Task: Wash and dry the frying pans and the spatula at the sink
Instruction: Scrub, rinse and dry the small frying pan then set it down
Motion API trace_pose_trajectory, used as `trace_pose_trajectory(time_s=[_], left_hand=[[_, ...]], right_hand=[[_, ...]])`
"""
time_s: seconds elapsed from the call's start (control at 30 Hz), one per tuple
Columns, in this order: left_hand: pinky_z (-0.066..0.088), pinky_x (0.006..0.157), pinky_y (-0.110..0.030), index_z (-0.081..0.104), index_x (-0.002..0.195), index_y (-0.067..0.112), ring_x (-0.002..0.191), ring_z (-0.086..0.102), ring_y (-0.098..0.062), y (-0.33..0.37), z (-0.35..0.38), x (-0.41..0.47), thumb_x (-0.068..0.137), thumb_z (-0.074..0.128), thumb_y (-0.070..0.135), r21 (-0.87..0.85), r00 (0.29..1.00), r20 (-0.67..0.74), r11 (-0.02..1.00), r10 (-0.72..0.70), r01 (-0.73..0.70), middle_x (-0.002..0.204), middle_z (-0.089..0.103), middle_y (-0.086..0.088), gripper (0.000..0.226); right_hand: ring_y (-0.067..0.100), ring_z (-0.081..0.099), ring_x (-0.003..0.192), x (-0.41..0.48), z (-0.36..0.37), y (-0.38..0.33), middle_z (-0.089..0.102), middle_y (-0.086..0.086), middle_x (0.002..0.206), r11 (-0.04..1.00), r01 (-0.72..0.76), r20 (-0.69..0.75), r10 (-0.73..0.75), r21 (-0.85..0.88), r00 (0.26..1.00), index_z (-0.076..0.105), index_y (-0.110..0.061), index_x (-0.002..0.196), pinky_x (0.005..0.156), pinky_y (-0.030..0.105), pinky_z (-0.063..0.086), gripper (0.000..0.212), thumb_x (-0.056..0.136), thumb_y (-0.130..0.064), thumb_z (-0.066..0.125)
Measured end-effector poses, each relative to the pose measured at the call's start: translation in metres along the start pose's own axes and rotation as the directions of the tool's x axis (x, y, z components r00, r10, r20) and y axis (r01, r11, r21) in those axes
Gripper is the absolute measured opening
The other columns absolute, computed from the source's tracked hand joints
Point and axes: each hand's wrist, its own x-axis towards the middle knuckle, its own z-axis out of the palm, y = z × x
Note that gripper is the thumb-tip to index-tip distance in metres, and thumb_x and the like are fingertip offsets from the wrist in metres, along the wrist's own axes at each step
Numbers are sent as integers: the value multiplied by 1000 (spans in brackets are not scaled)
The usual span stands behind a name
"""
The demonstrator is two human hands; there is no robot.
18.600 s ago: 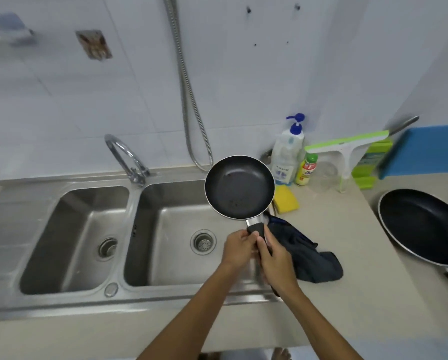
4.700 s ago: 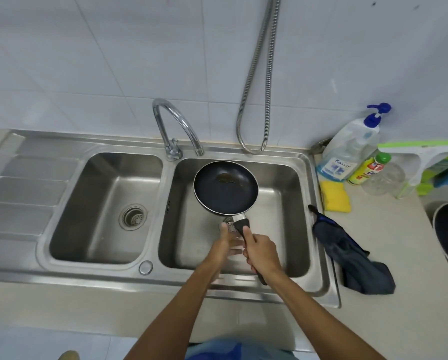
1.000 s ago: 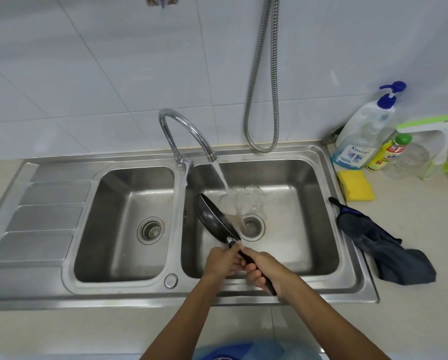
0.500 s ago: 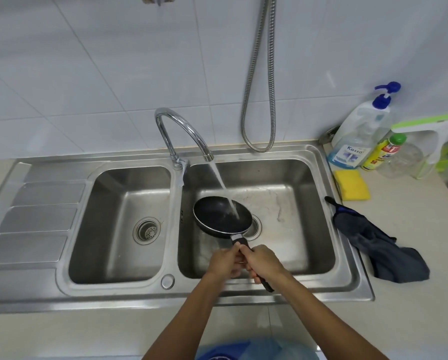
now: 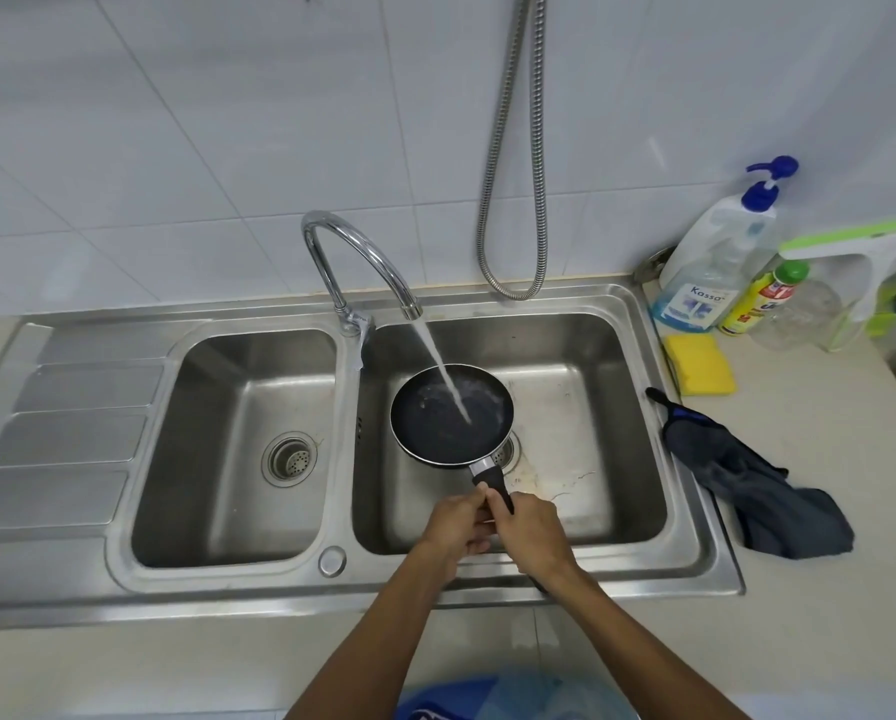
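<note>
Together, left grip (image 5: pixel 453 523) and right grip (image 5: pixel 533 532) clasp the pan handle (image 5: pixel 491 480).

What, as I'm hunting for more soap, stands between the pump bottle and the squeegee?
Head view: a yellow bottle with a green cap, and a clear container beside it.

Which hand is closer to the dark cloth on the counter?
Right. Right hand grips the pan handle left of the cloth; left hand is beside it, farther left.
</note>
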Motion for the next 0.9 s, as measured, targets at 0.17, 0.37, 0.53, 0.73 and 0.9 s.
trace_pose_trajectory(time_s=[0.17,0.37,0.53,0.73,0.9], left_hand=[[54,80,-29,71,104,17,91,73,-15,0,1,0,106,50,38,12,1000,-5,1000,5,-5,96,78,1,29],[57,90,-37,71,99,17,87,74,-15,-6,3,3,106,50,36,27,1000,-26,1000,0,1,91,78,1,29],[57,90,-37,73,108,11,94,76,-22,-13,5,9,106,51,36,17,1000,-30,1000,-5,5,96,80,-4,34],[57,90,-36,72,102,16,92,75,-18,-12,7,7,107,49,35,30,999,-31,999,-10,11,94,79,-1,31],[58,84,-34,72,112,12,94,76,-20,-14,8,10,107,49,36,10,999,-39,1000,-19,19,100,80,-4,34]], right_hand=[[31,67,97,-4,-1,-1,74,14,101,999,35,-18,-35,3,999,72,-10,100,80,37,49,51,103,-52,43],[28,68,88,-6,-2,3,75,10,93,1000,22,10,-22,9,1000,72,-10,93,75,34,51,55,102,-55,42],[20,63,78,-9,-2,6,75,9,93,1000,26,10,-26,-6,1000,72,-10,94,69,28,44,53,103,-53,42],[20,66,80,-7,-1,9,75,9,96,999,32,16,-32,-34,999,72,-9,98,69,26,46,53,104,-52,41],[22,69,84,-6,0,10,75,9,94,999,18,16,-17,-34,1000,72,-10,97,71,30,51,55,103,-54,40]])
